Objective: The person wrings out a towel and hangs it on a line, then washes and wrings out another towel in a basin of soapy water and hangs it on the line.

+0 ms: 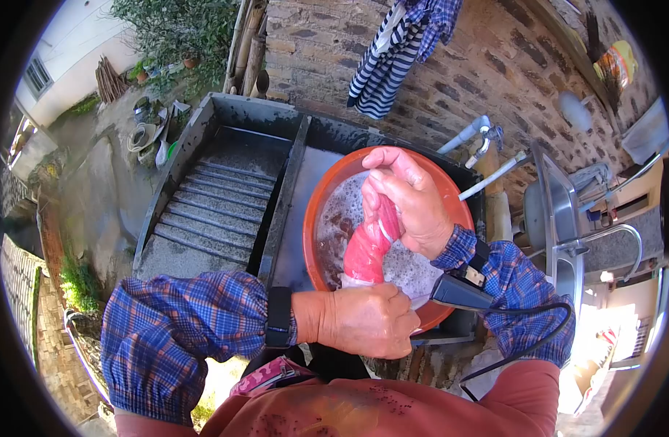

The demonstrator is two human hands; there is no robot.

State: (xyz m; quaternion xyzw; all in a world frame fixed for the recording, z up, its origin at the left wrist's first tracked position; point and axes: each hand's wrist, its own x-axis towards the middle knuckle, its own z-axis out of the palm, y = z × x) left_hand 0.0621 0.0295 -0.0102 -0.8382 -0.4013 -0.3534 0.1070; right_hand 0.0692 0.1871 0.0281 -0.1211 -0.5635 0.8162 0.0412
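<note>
Reddish shirt lies behind the fingers; left hand and right hand clench twisted pink cloth, best kept above the orange basin beneath.

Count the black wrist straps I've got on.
2: a left strap just behind the left hand, and a right strap behind the right hand, next to a dark corded device. Neither seems fully hidden.
</note>
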